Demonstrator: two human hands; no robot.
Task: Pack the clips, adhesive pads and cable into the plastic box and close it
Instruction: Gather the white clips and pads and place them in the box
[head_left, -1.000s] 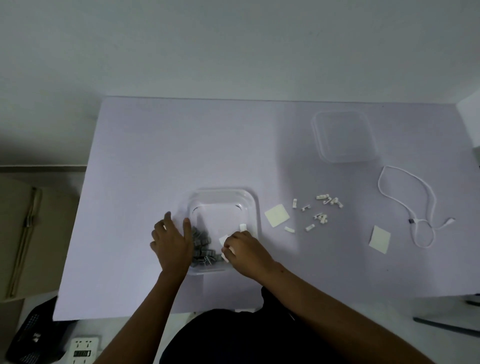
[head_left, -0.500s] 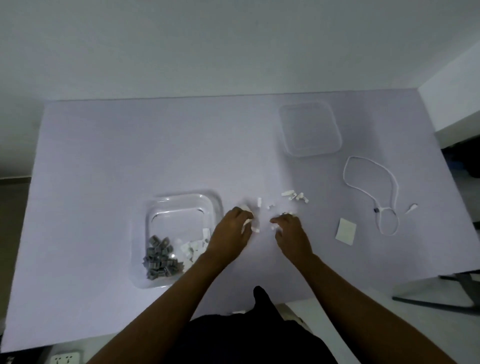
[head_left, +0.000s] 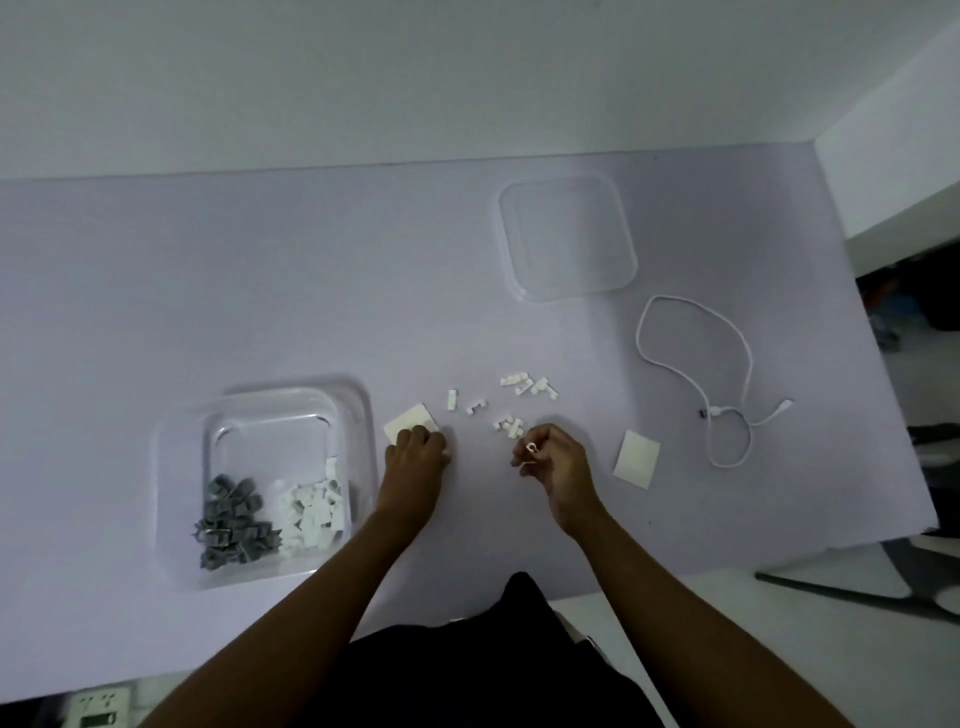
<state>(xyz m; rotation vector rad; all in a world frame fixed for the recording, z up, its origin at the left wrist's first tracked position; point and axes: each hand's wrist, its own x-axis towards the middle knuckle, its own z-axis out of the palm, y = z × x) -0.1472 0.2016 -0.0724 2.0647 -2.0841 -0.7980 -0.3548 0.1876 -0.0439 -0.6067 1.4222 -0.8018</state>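
Note:
The clear plastic box (head_left: 358, 415) sits open at the left, holding a pile of grey clips (head_left: 231, 522) and a pile of white clips (head_left: 311, 512). My left hand (head_left: 415, 457) is curled just right of the box, its fingers on the near edge of a white adhesive pad (head_left: 410, 421). My right hand (head_left: 553, 460) pinches a small white clip (head_left: 530, 449). Several loose white clips (head_left: 514, 402) lie beyond both hands. A second adhesive pad (head_left: 636, 458) lies right of my right hand. The white cable (head_left: 722, 364) loops at the right. The clear lid (head_left: 566, 236) rests at the back.
The pale table (head_left: 208, 286) ends at its near edge by my body and at the right beside a dark floor gap (head_left: 914, 322). A white power strip (head_left: 98, 709) lies on the floor at the lower left.
My left hand left the box and moved right to the adhesive pad. My right hand moved from the box to the loose clips and picked one up. The camera view shifted.

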